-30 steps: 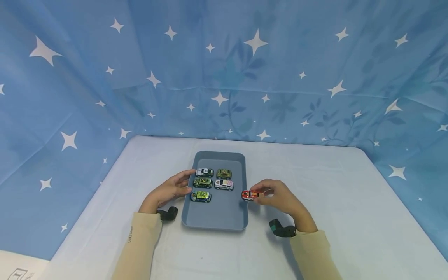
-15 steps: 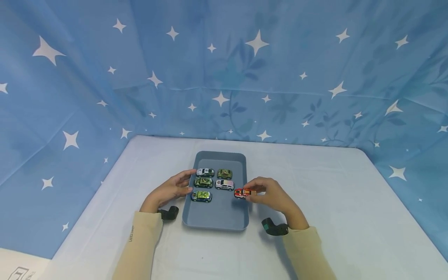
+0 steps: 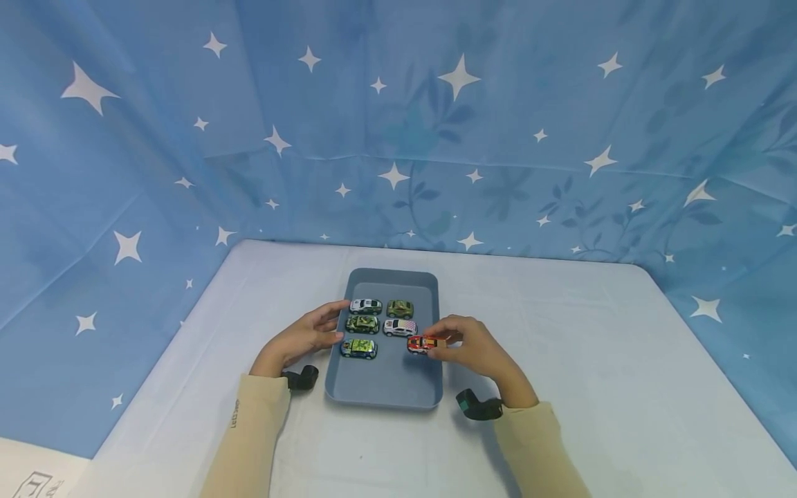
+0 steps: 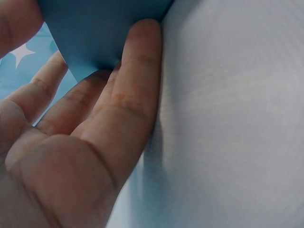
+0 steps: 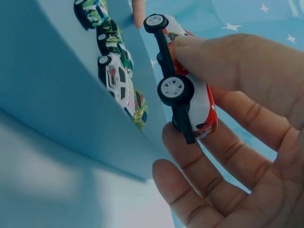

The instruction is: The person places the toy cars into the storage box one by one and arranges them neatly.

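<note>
A red, orange and white toy car (image 3: 422, 344) is pinched between the thumb and fingers of my right hand (image 3: 476, 349). It hangs over the right part of a grey-blue tray (image 3: 386, 395); in the right wrist view its wheels (image 5: 175, 89) and dark underside face the camera. My left hand (image 3: 305, 337) rests along the tray's left side, fingers spread. The left wrist view has its fingers (image 4: 137, 80) lying against the outer wall. Inside the tray, a white-and-green car (image 3: 365, 306), camouflage car (image 3: 362, 324) and yellow-green-and-blue car (image 3: 358, 348) form a left column.
To their right in the tray stand an olive-green car (image 3: 400, 308) and a white-and-pink car (image 3: 400, 328). A white cloth covers the table (image 3: 560, 332). Behind it hangs a blue star-patterned curtain (image 3: 349, 124). Each wrist carries a black camera, such as the right one (image 3: 478, 405).
My right hand has carried the red toy car leftward, from the tray's right rim to over its inside, near the white-and-pink car. The left hand has stayed at the tray's side.
</note>
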Motion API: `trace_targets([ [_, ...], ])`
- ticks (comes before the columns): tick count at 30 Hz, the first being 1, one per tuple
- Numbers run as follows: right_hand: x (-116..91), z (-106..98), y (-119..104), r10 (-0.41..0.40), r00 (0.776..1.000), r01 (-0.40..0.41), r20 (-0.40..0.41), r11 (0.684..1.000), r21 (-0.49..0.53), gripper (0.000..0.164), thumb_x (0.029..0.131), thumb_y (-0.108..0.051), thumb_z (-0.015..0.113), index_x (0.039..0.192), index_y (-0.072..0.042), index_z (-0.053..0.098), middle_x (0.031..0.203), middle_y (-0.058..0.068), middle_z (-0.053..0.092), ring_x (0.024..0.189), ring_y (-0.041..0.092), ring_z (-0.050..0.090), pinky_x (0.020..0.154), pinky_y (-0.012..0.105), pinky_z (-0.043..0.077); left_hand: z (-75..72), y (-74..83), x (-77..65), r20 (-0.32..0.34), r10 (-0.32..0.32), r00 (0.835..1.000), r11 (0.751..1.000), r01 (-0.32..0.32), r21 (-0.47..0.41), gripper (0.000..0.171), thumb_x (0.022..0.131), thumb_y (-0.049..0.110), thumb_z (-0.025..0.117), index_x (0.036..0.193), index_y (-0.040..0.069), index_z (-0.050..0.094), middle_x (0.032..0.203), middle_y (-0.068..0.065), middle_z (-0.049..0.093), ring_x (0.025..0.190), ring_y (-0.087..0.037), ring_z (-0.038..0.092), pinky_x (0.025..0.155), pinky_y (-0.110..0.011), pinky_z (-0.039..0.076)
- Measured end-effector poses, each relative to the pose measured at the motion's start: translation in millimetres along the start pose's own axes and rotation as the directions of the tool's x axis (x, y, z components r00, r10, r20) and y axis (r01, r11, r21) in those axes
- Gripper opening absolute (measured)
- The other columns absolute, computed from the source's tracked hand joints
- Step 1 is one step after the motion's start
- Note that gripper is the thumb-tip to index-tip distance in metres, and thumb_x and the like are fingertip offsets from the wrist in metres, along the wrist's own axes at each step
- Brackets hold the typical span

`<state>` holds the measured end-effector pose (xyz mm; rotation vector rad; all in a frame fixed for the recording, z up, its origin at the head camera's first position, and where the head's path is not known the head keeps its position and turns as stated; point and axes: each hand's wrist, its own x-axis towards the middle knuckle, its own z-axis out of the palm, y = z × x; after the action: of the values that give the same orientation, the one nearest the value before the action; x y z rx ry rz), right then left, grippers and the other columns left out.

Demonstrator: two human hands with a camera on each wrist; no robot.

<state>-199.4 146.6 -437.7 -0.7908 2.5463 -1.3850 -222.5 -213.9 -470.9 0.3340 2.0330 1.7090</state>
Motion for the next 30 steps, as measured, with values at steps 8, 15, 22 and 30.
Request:
trace_targets([
  [8, 6, 8, -5, -0.006, 1.0, 0.006, 0.003, 1.0, -0.025, 0.023, 0.09, -0.005, 0.086, 0.113, -0.001, 0.082, 0.103, 0.005, 0.076, 0.094, 0.017, 0.067, 0.083, 0.037, 0.059, -2.1, -1.4, -0.7, 0.004, 0.009, 1.0, 1.0, -0.009, -0.001, 0.076, 0.106, 0.001, 0.063, 0.17, -0.003, 0.022, 0.174, -0.034, 0.015, 0.16, -0.055, 0.018, 0.123, -0.064, 0.033],
  [15, 10, 13, -12, 0.014, 1.0, -0.015, -0.007, 0.999, -0.038, 0.022, 0.09, -0.004, 0.086, 0.111, -0.002, 0.082, 0.105, 0.006, 0.077, 0.096, 0.023, 0.07, 0.083, 0.036, 0.058, -3.1, -1.8, 0.9, 0.004, 0.003, 1.0, 1.0, -0.003, -0.01, 0.077, 0.106, 0.001, 0.064, 0.17, -0.003, 0.022, 0.174, -0.034, 0.017, 0.16, -0.054, 0.02, 0.123, -0.063, 0.034],
  [22, 17, 20, -19, 0.009, 1.0, -0.009, -0.011, 0.999, -0.052, 0.022, 0.089, -0.002, 0.086, 0.11, 0.0, 0.082, 0.107, 0.01, 0.077, 0.092, 0.019, 0.068, 0.084, 0.039, 0.06, -2.3, -0.9, 0.5, -0.004, -0.005, 1.0, 1.0, 0.005, -0.014, 0.077, 0.105, 0.0, 0.064, 0.17, -0.003, 0.022, 0.174, -0.033, 0.016, 0.16, -0.054, 0.019, 0.123, -0.063, 0.034],
  [30, 24, 28, -23, 0.07, 0.997, -0.071, -0.015, 0.992, -0.105, 0.02, 0.088, -0.001, 0.088, 0.107, -0.003, 0.083, 0.105, 0.008, 0.076, 0.085, 0.014, 0.064, 0.08, 0.037, 0.059, -1.9, -1.5, 1.3, -0.006, -0.003, 1.0, 1.0, 0.003, -0.007, 0.077, 0.106, 0.001, 0.065, 0.17, -0.002, 0.022, 0.175, -0.033, 0.017, 0.16, -0.054, 0.019, 0.124, -0.062, 0.034],
])
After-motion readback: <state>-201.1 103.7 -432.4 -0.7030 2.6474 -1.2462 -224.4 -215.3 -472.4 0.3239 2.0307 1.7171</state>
